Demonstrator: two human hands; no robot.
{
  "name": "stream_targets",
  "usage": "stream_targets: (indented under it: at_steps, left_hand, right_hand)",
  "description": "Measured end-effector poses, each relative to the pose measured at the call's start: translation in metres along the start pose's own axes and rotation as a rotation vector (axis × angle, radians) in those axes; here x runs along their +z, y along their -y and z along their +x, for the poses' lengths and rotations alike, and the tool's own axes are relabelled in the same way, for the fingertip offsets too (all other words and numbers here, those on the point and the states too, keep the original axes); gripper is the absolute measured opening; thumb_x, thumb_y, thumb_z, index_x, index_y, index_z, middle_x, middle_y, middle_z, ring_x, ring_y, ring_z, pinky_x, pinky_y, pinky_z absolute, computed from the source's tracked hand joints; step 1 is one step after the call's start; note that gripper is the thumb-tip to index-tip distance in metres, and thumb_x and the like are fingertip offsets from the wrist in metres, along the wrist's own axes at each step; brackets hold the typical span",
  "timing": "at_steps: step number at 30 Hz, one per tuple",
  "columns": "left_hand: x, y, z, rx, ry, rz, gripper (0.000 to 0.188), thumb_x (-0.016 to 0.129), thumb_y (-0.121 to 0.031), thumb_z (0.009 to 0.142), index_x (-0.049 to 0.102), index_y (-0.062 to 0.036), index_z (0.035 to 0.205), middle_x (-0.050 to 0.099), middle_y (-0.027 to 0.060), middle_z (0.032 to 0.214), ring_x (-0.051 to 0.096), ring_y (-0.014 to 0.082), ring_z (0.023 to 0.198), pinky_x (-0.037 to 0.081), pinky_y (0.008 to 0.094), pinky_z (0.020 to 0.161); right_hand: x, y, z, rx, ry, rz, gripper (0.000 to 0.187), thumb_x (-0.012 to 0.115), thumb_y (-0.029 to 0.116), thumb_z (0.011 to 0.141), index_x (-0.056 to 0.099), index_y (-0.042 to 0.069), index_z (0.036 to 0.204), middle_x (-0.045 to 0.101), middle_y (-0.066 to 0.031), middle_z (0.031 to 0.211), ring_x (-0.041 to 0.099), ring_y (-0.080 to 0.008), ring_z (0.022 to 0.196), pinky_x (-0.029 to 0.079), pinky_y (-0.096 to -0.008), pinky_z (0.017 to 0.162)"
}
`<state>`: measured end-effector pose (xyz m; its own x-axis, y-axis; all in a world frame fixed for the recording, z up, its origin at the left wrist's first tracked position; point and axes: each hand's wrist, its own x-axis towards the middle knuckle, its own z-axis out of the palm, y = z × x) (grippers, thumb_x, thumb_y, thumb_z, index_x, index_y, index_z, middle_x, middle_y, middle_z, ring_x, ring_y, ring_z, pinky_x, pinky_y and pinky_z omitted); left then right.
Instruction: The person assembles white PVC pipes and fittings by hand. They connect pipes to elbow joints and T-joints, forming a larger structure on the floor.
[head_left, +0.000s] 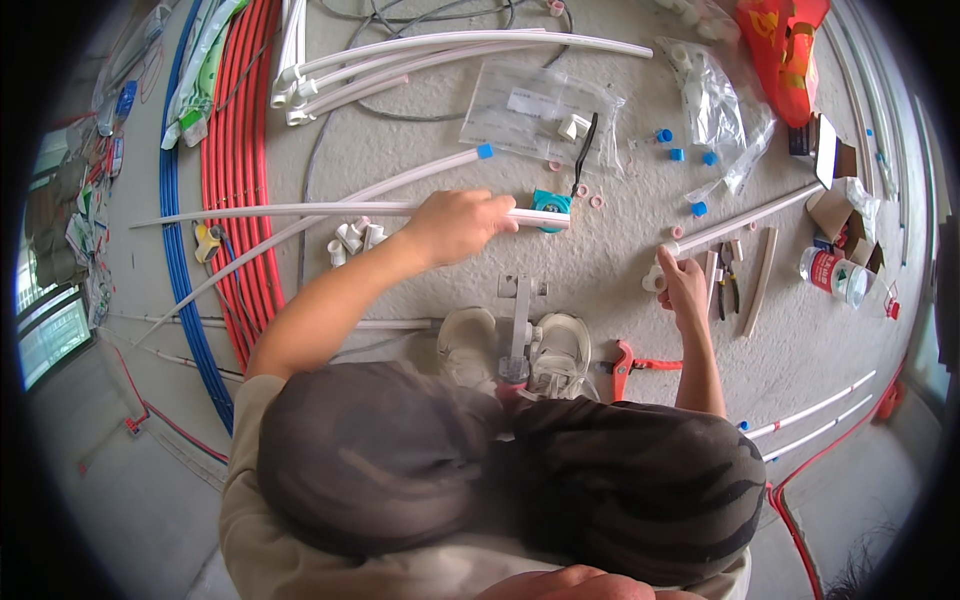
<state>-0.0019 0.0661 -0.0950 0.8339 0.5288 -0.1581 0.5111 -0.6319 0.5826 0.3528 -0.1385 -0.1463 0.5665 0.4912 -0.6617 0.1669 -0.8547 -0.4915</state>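
My left hand is closed around a long white plastic pipe, close to its right end. That end lies over a teal tape measure with a black strap. Away to the right, my right hand grips a second white pipe at its near end, where a white elbow fitting shows beside the fingers. The pipe slants up to the right from there. Between my shoes stands a metal tool with round heads on a flat bar; its lower part is partly hidden.
A red pipe cutter lies by my right shoe. Pliers, a water bottle and an opened carton sit rightward. White fittings rest below the left pipe. Red pipes and blue pipes run along the left floor.
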Motion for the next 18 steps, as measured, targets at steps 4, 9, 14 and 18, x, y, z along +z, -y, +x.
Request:
stream_targets:
  at_steps: [4,9,14,18]
  left_hand:
    - [-0.009,-0.008,-0.009,-0.079,0.04,0.044,0.024,0.061,-0.035,0.101,0.063,-0.0113,0.097,0.066,0.0152,0.081,0.069,0.0392,0.08,0.053,0.0515,0.069]
    - [-0.029,0.008,-0.039,-0.113,0.093,0.049,0.021,0.065,-0.031,0.099,0.063,-0.0103,0.097,0.066,0.0142,0.081,0.068,0.0389,0.08,0.052,0.0516,0.066]
    - [-0.029,0.029,-0.097,-0.175,0.112,-0.017,0.02,0.069,-0.026,0.097,0.066,-0.0086,0.106,0.067,0.0155,0.089,0.068,0.0388,0.084,0.052,0.0484,0.071]
    - [-0.008,0.03,-0.123,-0.156,0.004,0.037,0.027,0.074,-0.024,0.093,0.068,-0.0051,0.112,0.066,0.0149,0.09,0.067,0.0378,0.085,0.052,0.0468,0.074]
  right_hand:
    - [0.006,0.006,0.005,-0.048,-0.024,-0.123,0.056,0.077,0.051,0.09,0.067,-0.004,0.093,0.067,-0.0076,0.07,0.064,-0.0152,0.058,0.048,-0.0293,0.053]
    - [0.01,-0.005,-0.001,-0.169,-0.028,0.194,0.038,0.072,0.034,0.097,0.067,-0.002,0.109,0.067,-0.0056,0.088,0.064,-0.013,0.074,0.05,-0.0294,0.063]
    - [0.012,0.013,-0.053,-0.498,0.065,0.666,0.04,0.058,0.033,0.106,0.051,-0.001,0.128,0.059,-0.0128,0.116,0.068,-0.0239,0.097,0.064,-0.04,0.076]
    - [0.013,0.04,-0.086,-0.548,0.257,0.855,0.047,0.058,0.034,0.106,0.044,-0.001,0.133,0.057,-0.0166,0.123,0.072,-0.0387,0.106,0.069,-0.0478,0.072]
